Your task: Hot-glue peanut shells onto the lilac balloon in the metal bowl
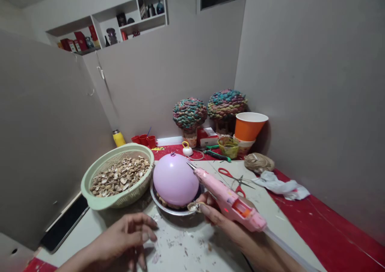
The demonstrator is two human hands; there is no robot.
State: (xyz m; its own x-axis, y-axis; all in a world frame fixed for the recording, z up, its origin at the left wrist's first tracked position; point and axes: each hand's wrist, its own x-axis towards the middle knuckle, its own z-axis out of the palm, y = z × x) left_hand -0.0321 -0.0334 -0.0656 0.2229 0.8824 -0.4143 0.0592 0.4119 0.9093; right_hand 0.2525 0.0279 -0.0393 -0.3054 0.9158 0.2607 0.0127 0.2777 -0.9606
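My right hand (216,215) is closed round a pink hot glue gun (221,191), whose metal nozzle points up and left beside the balloon. Between that hand's thumb and finger is also a piece of nutshell (194,206), close to the bowl's rim. The lilac balloon (175,179) rests knot up in a metal bowl (170,211), with shells showing round its lower edge. My left hand (129,235) hovers low over the table in front of the bowl, fingers apart and holding nothing. A light green colander (90,201) full of nutshells (123,177) stands left of the balloon.
Red scissors (239,179), a twine ball (259,162) and crumpled white plastic (282,185) lie at right. Behind stand two shell-covered trees (190,113), an orange bucket (250,128) and red cups (143,140). A phone (64,224) lies at the left edge.
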